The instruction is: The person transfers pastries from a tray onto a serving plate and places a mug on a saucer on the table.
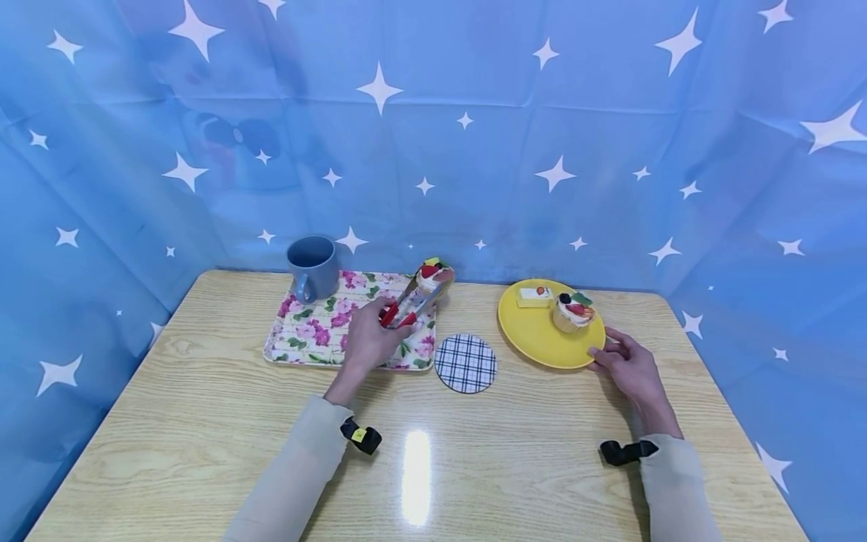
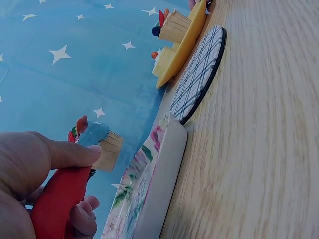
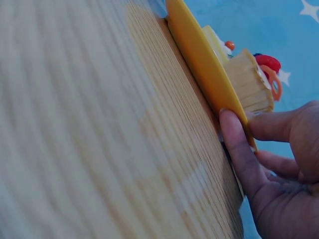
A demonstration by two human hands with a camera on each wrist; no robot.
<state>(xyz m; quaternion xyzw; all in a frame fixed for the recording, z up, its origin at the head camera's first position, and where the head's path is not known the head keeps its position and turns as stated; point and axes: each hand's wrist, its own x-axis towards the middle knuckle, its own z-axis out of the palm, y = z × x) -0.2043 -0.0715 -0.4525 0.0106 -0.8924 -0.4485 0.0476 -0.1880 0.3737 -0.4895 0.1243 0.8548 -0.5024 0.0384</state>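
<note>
My left hand (image 1: 371,335) holds red-handled tongs (image 1: 409,321) over the right part of a floral tray (image 1: 318,355). Between the tongs' ends is a fruit-topped cupcake (image 1: 427,281), held up above the tray; in the left wrist view its pale wrapper (image 2: 108,153) shows beyond my thumb. Over on the right, my right hand (image 1: 633,370) pinches the near right rim of a yellow plate (image 1: 535,335), thumb on top and fingers beneath in the right wrist view. That plate carries another fruit-topped cupcake (image 1: 570,318) and a small cake slice (image 1: 533,298).
A blue-grey mug (image 1: 314,265) stands at the tray's back left corner. Between tray and plate lies a round checked coaster (image 1: 466,363). The wooden table (image 1: 508,459) ends at a blue curtain (image 1: 433,143) with white stars.
</note>
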